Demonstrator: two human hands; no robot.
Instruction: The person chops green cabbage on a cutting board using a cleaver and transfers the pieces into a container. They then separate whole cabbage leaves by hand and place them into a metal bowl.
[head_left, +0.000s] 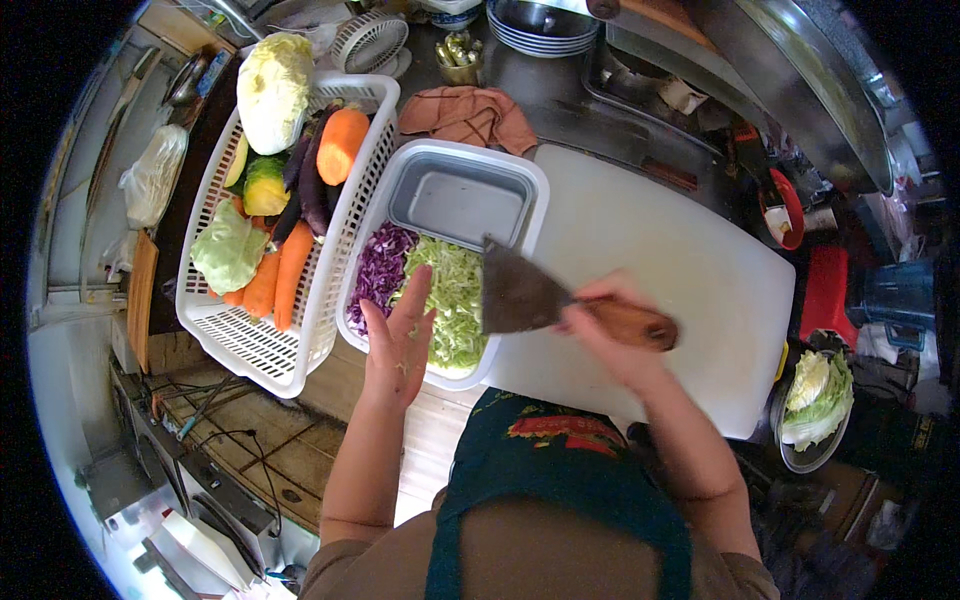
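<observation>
My right hand (604, 322) grips the wooden handle of a broad metal scraper (525, 292). The blade's far edge overlaps the right side of a white plastic tub (541, 202). Shredded green cabbage (450, 322) and shredded purple cabbage (379, 262) lie in the tub's near half. A grey rectangular container (457, 191) sits in the far half. My left hand (401, 345) is over the tub's near left part, fingers spread and holding nothing, with small shreds stuck to it. Beneath the scraper and my right hand is a white cutting board (637, 225).
Left of the tub stands a white plastic basket (315, 360) with carrots (292, 270), eggplants (311, 180) and a napa cabbage (274, 90). Behind the tub lies an orange cloth (469, 116). A metal bowl (817, 461) holding leafy cabbage stands beyond the board's right edge.
</observation>
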